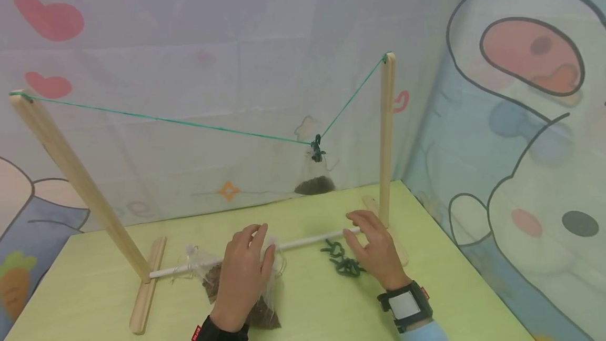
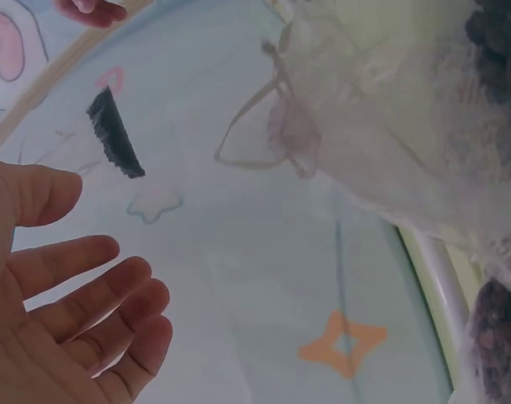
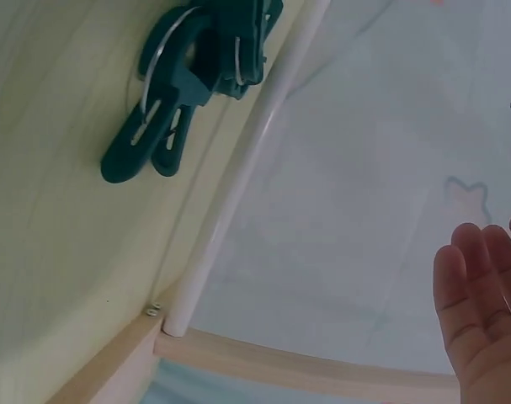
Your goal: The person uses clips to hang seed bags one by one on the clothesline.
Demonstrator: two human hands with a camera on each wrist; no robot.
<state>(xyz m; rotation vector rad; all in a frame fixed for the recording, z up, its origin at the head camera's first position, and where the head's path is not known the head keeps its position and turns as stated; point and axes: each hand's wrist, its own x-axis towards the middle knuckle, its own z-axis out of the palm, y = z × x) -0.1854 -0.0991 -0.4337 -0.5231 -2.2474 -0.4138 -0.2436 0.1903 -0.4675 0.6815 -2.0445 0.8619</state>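
Observation:
My left hand [image 1: 246, 272] hovers over two clear drawstring bags, its fingers loosely bent and holding nothing. Brown bits fill the bottom of the left bag [image 1: 211, 282] and of the nearer bag [image 1: 266, 316]; the hand partly hides both. Relaxed and empty, my right hand [image 1: 376, 251] is beside several dark green spring clips [image 1: 347, 266] lying on the table. Between two wooden posts runs a green string [image 1: 189, 123], sagging into a V. A green clip [image 1: 316, 149] at its low point holds a clear bag with dark contents [image 1: 314, 186].
The left post [image 1: 80, 178] leans outward in view; the right post [image 1: 387, 141] is upright. A white rod [image 1: 312, 239] joins them low down, behind the clips. Each post has a wooden foot on the yellow-green table [image 1: 454, 299]. A printed cloth [image 1: 213, 25] backs the table.

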